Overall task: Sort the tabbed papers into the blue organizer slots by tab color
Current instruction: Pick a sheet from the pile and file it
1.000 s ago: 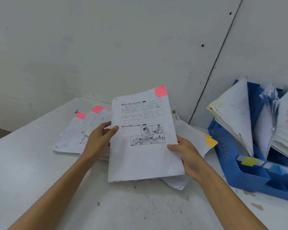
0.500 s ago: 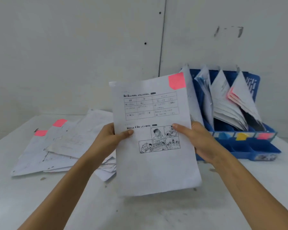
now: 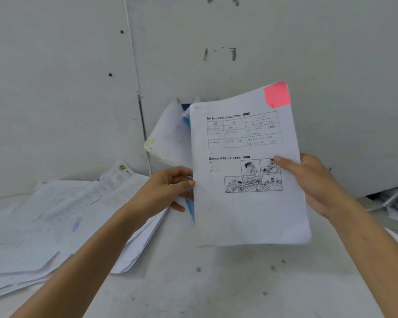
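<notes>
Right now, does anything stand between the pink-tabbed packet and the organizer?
Nothing visible. The left hand and right hand hold the packet before the organizer; only its blue edge and filed papers show at the packet's left. The slots are hidden.

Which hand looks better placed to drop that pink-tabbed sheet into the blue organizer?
Probably the right hand: its thumb lies well across the pink-tabbed sheet, while the left hand only pinches its edge.

Soft even light, slight blur
</notes>
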